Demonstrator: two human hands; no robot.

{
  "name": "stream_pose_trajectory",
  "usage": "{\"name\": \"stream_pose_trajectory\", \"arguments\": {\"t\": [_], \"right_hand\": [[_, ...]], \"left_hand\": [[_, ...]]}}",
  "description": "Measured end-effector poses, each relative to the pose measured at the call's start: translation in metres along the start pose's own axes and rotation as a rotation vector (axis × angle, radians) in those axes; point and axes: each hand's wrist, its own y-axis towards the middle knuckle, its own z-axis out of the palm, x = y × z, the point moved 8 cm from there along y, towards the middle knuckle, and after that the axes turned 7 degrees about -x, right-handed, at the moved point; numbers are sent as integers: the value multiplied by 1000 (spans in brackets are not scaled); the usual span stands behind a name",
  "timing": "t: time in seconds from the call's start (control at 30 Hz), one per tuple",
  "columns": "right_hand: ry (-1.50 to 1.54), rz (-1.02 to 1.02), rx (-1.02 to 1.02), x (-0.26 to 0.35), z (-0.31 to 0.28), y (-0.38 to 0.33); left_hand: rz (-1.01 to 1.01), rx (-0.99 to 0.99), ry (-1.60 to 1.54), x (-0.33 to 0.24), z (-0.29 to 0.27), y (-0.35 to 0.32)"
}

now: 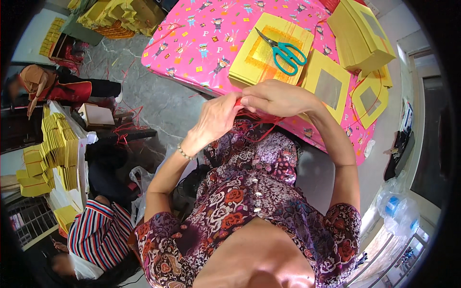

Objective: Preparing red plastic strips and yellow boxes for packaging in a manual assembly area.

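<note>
My left hand point(217, 117) and my right hand point(276, 97) meet just in front of the table's near edge. Both pinch a thin red string point(238, 101) between their fingertips. More red string point(264, 126) hangs in loops below my hands, over my patterned blouse. Right behind my hands lies a stack of yellow paper sheets point(269, 50) with gold squares. Teal-handled scissors point(284, 52) rest on top of that stack.
A pink patterned cloth covers the table point(201, 43). Yellow sheets with silver squares point(329, 86) and a tall yellow stack point(362, 36) lie to the right. Folded yellow paper point(57, 149) is piled at left. A person in a striped shirt point(98, 235) sits lower left.
</note>
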Motion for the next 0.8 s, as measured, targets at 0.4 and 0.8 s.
{"name": "stream_pose_trajectory", "arguments": {"t": [0.4,0.8], "right_hand": [[62,171,53,-48,-34,-46],[-152,-27,15,-9,4,18]], "left_hand": [[-84,-87,577,122,-85,-85],[135,40,179,12,-3,1]]}}
